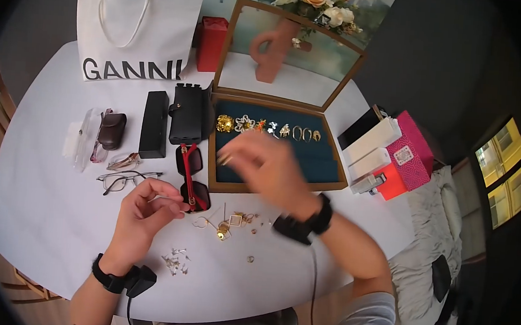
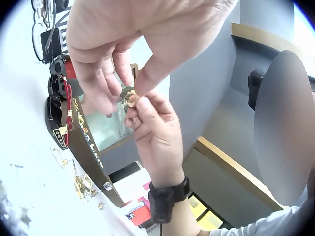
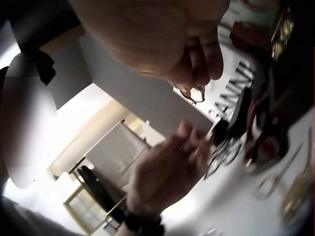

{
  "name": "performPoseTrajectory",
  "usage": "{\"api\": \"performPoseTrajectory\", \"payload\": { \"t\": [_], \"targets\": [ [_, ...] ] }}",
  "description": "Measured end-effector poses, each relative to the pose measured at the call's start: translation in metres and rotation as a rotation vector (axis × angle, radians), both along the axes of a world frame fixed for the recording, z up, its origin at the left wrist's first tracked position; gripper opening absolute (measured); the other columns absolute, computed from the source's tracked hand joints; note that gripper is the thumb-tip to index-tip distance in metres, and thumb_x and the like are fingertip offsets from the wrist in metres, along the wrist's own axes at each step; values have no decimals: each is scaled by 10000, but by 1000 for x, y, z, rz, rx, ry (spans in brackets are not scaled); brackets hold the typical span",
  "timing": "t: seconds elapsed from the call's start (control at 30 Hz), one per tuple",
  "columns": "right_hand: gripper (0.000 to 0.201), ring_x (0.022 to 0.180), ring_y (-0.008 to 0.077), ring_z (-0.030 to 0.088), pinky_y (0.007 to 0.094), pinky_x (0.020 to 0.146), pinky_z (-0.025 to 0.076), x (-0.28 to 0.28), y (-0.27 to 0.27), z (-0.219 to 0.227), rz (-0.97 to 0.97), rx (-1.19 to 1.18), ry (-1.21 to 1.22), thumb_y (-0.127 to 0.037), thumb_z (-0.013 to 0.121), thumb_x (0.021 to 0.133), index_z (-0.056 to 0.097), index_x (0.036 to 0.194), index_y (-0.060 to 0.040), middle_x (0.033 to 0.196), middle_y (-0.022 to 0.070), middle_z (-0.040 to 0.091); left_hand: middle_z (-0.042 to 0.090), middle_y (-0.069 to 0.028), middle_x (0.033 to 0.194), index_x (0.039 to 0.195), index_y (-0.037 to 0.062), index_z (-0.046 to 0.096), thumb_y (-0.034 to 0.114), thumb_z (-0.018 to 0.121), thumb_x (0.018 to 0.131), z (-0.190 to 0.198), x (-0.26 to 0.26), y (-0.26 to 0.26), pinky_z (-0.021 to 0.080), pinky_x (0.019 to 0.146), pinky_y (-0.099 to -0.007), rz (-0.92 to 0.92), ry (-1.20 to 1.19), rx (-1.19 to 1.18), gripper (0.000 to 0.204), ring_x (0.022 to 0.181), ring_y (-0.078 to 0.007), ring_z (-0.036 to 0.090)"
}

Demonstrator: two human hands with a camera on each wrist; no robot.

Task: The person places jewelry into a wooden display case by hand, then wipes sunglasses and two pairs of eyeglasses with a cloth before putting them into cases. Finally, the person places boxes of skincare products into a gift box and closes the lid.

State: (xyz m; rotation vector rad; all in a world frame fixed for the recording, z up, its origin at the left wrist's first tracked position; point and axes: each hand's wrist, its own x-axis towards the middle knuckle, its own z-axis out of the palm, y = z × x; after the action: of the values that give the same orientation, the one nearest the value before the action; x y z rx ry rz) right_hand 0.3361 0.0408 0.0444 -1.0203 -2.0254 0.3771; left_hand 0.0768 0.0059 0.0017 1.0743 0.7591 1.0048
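Over the case (image 1: pixel 314 166), the blurred right hand (image 1: pixel 272 169) pinches gold jewellery (image 1: pixel 225 159); the left hand (image 1: pixel 141 220) curls loosely.

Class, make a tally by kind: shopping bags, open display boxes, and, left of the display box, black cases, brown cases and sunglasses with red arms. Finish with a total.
Shopping bag: 1
Open display box: 1
Black cases: 2
Brown case: 1
Red-armed sunglasses: 1
Total: 6

The head view looks down and ahead from up high at the bench (image 1: pixel 45 220). The wrist views sit close in, tipped, each facing across. All three share the left hand (image 1: pixel 140 219), right hand (image 1: pixel 276 173) and some bench
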Motion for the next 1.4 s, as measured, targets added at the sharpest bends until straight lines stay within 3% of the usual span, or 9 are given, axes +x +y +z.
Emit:
{"api": "performPoseTrajectory", "payload": {
  "t": [0.1,0.17,0.23,0.3,0.37,0.43,0.77,1.17,1.4],
  "targets": [
    [89,882,228,655,323,776,520,105,49,3,-395,79,-243,6,652,885,690,965,-4,952,126,670,675,-62,972,1055,8,593,-90,576,917,-2,-4,4,530,848,-282,-43,28,-1,170,956,-154,683],
    [107,856,302,659,385,777,525,173,68,-4,-575,14,-178,19,668,857,696,952,-22,920,156,657,671,-50,900,1005,26,605,-22,561,957,-4,-2,3,539,792,-274,-56,62,3,81,872,-148,679],
    [97,850,299,656,380,780,523,227,75,-21,-709,-95,-213,26,666,849,698,931,-15,910,156,652,672,-52,906,1008,26,608,-25,560,955,-6,0,3,537,784,-272,-87,51,9,88,870,-145,675],
    [89,846,304,653,380,784,521,255,74,-42,-690,-171,-205,30,668,844,703,914,-12,906,155,647,674,-54,912,1011,25,610,-29,559,954,-7,1,4,534,777,-270,-115,47,17,94,868,-142,671],
    [82,842,309,650,380,788,519,255,70,-45,-664,-253,-195,33,669,839,707,897,-10,901,154,643,677,-58,920,1011,24,613,-32,552,955,-9,0,5,535,778,-272,-114,65,-17,100,876,-140,667],
    [99,858,310,653,377,805,517,253,68,-47,-712,-220,-347,50,664,830,721,880,-13,910,152,647,677,-58,924,1012,23,614,-32,549,957,-12,1,7,534,778,-272,-112,74,-24,102,876,-141,666],
    [97,859,296,667,363,801,528,253,71,-55,-651,-308,-296,51,677,830,727,889,-7,907,148,653,680,-57,938,1021,20,614,-3,564,971,-17,-1,9,534,777,-266,-139,84,-84,74,871,-133,662],
    [173,786,253,621,346,745,524,260,55,-60,-631,-174,-313,60,717,762,703,923,-1,903,126,608,681,-64,947,1016,19,609,-18,554,964,-19,-2,10,531,779,-269,-145,84,-81,84,884,-138,661],
    [139,847,311,639,391,783,526,253,65,-60,-737,-212,-339,-28,779,778,710,898,-16,913,153,609,686,-61,978,1059,1,620,-73,522,945,-18,-3,10,525,810,-267,-163,67,-97,167,927,-139,665]
  ]
}}
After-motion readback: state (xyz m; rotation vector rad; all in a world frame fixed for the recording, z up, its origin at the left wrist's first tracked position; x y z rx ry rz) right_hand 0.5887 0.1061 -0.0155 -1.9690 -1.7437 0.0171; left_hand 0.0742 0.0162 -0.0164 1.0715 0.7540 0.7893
